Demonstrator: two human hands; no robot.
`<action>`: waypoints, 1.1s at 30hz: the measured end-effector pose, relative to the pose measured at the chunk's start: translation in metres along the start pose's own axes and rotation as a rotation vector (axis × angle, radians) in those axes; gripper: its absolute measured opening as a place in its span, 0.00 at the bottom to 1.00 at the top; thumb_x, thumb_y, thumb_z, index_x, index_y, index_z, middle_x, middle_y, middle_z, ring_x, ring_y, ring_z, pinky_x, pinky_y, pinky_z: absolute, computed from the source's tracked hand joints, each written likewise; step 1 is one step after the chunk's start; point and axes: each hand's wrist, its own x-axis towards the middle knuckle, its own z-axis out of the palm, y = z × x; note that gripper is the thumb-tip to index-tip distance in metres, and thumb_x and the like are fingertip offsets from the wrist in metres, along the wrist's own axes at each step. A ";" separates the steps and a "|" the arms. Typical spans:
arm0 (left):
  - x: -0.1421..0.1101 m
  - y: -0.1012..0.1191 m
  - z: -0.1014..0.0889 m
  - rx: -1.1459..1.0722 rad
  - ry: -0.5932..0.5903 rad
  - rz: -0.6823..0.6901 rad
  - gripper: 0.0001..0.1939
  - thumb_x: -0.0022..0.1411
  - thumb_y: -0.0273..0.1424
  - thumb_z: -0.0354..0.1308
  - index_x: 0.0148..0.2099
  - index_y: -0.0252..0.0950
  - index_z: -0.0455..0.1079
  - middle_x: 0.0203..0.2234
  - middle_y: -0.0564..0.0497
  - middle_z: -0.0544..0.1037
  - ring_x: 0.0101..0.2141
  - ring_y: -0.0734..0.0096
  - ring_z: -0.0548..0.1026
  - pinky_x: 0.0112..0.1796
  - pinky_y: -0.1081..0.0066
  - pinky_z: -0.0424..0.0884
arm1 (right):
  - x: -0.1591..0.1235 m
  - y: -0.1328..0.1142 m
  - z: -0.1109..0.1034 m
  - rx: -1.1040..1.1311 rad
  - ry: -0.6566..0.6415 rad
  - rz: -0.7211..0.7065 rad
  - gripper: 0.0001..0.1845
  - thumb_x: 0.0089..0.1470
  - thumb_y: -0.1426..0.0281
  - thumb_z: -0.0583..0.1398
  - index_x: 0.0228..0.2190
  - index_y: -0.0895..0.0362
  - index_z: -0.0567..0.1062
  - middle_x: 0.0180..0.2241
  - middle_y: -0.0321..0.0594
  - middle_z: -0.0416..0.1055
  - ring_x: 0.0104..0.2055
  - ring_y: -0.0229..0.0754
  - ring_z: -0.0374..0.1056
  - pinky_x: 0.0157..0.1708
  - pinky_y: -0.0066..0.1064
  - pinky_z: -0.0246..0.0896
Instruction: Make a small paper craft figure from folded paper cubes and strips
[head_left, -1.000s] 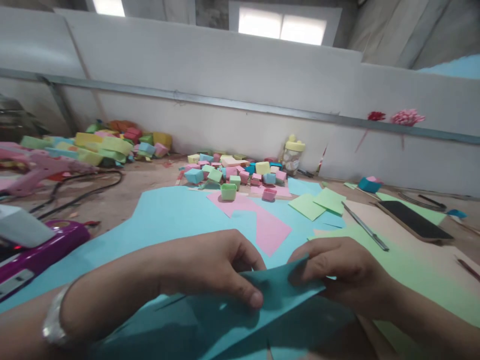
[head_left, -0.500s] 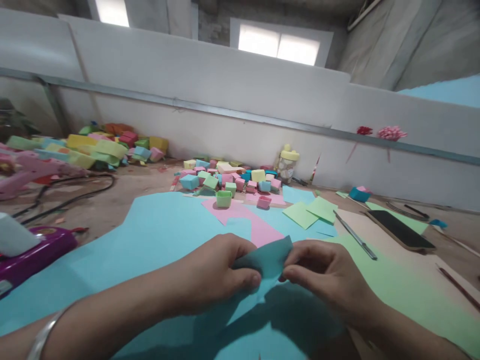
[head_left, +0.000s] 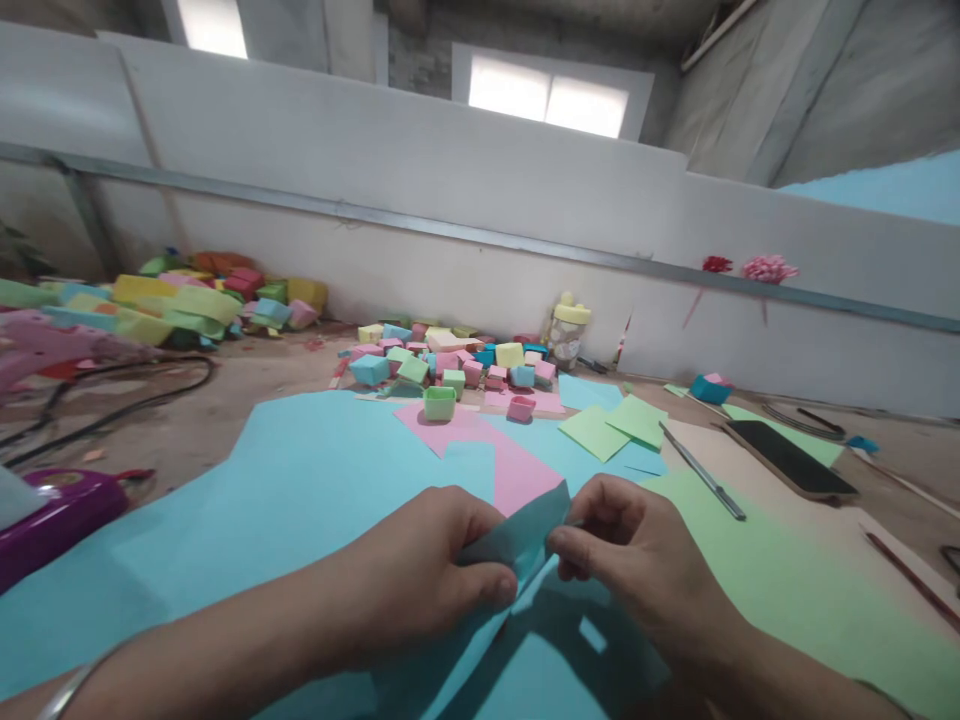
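A folded piece of blue paper (head_left: 529, 532) is held above the large blue sheet (head_left: 322, 480). My left hand (head_left: 457, 560) is closed on its left part, thumb on the near side. My right hand (head_left: 622, 555) pinches the paper's right edge between thumb and fingers; the fingertips are partly hidden. Beyond my hands, a pink paper piece (head_left: 529, 470) lies on the blue sheet. A small green paper box (head_left: 439, 404) and a small pink paper box (head_left: 520, 408) stand behind it.
Several small paper boxes (head_left: 450, 362) are heaped by the wall, with a yellow-lidded jar (head_left: 568, 330) beside them. At right lie green paper squares (head_left: 596, 432), a craft knife (head_left: 705, 472), a phone (head_left: 787, 458) and a pencil (head_left: 911, 575). A purple device (head_left: 67, 515) sits at left.
My right hand has shifted slightly left and down along the paper's right edge. The folded paper has tilted and dropped a little. The whole view has shifted slightly.
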 end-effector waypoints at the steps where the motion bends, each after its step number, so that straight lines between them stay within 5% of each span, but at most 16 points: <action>1: -0.001 0.000 0.000 -0.008 -0.007 0.003 0.06 0.50 0.28 0.51 0.23 0.35 0.67 0.17 0.59 0.66 0.20 0.78 0.63 0.21 0.80 0.55 | 0.000 0.000 0.000 0.003 0.002 0.000 0.08 0.41 0.74 0.64 0.19 0.58 0.67 0.15 0.30 0.68 0.20 0.31 0.67 0.21 0.21 0.59; 14: 0.001 -0.002 0.005 -0.245 -0.127 -0.077 0.11 0.53 0.30 0.50 0.24 0.34 0.71 0.16 0.56 0.70 0.17 0.78 0.65 0.23 0.78 0.63 | -0.001 0.002 -0.001 -0.110 0.045 -0.036 0.09 0.43 0.73 0.62 0.19 0.58 0.66 0.15 0.27 0.59 0.19 0.29 0.55 0.18 0.21 0.50; 21: 0.002 -0.006 0.007 -0.307 -0.126 -0.065 0.20 0.56 0.40 0.49 0.23 0.31 0.72 0.19 0.48 0.76 0.20 0.74 0.69 0.26 0.75 0.64 | 0.001 0.001 -0.002 -0.150 0.046 -0.044 0.10 0.42 0.72 0.63 0.19 0.57 0.65 0.16 0.27 0.58 0.19 0.30 0.54 0.19 0.23 0.51; 30: 0.003 -0.011 0.009 -0.301 -0.079 -0.116 0.09 0.50 0.33 0.54 0.25 0.33 0.72 0.21 0.51 0.77 0.19 0.76 0.68 0.24 0.76 0.65 | -0.001 0.001 0.000 -0.010 0.010 -0.008 0.15 0.42 0.75 0.62 0.34 0.54 0.65 0.17 0.24 0.60 0.19 0.30 0.57 0.19 0.21 0.54; 33: 0.000 -0.005 0.006 -0.238 -0.062 -0.125 0.08 0.48 0.32 0.54 0.24 0.34 0.72 0.21 0.51 0.78 0.19 0.76 0.68 0.25 0.76 0.65 | 0.000 0.000 -0.001 0.010 -0.033 0.027 0.11 0.42 0.75 0.62 0.31 0.56 0.67 0.17 0.25 0.62 0.19 0.29 0.59 0.19 0.21 0.55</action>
